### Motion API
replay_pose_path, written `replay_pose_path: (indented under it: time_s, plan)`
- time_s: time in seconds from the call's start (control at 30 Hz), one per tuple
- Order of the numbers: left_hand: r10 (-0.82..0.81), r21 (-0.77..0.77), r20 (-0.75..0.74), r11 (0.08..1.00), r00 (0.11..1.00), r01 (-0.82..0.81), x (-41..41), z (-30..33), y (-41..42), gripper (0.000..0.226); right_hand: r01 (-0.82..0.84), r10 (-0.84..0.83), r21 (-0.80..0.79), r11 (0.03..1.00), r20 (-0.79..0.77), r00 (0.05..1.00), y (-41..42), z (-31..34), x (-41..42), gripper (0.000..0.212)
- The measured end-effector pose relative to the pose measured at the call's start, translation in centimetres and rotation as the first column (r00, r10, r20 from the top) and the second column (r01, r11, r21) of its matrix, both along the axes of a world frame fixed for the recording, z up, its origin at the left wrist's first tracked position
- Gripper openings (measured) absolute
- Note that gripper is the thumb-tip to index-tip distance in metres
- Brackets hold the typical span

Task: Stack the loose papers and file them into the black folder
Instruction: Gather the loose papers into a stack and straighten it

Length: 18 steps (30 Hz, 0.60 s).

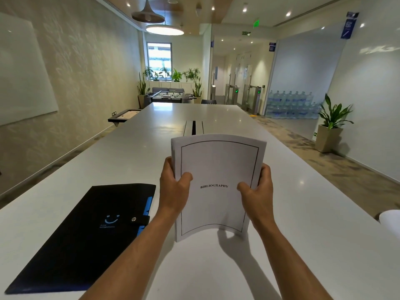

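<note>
Stack of papers (218,182) held upright, bottom edge resting on the white table (303,191), top sheet reading "BIBLIOGRAPHY". Left hand (174,187) clamps the stack's left edge, thumb in front, fingers behind; right hand (257,191) clamps the right edge likewise. Black folder (86,232) lies flat, snapped closed, just left of the left forearm.

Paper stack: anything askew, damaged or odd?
Nothing damaged. The paper stack stands upright on the table, bowed between the left hand and right hand, edges roughly aligned. The black folder lies snapped shut beside it.
</note>
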<state>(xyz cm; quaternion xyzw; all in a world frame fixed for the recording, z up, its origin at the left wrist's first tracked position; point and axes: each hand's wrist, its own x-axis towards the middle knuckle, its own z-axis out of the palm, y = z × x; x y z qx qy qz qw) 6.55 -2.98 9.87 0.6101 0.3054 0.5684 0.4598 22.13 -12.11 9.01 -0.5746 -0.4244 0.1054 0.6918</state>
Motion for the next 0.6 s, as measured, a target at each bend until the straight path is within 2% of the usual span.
replay_pose_path:
  time_s: [0.1,0.27,0.47,0.6]
  plan:
    - [0.041,-0.032,0.014,0.999,0.999,-0.041,0.0,-0.4,0.2,0.034,0.019,-0.019,-0.003,1.0,-0.022,1.0,0.0,-0.4,-0.2,0.055]
    - [0.068,-0.074,0.002,0.995,0.998,-0.068,0.7,-1.4,-0.6,0.031,0.045,-0.044,-0.05,0.998,0.025,0.999,0.1,-1.6,-1.3,0.048]
    - [0.119,-0.041,0.016,0.992,0.993,-0.119,0.1,0.0,-0.5,0.023,0.106,-0.106,-0.001,0.994,0.076,0.991,0.1,-1.0,-1.4,0.041]
    - [0.096,-0.046,0.01,0.994,0.995,-0.095,-0.3,-0.8,-0.7,0.024,0.086,-0.086,-0.004,0.996,0.06,0.994,0.0,-1.5,-1.2,0.046]
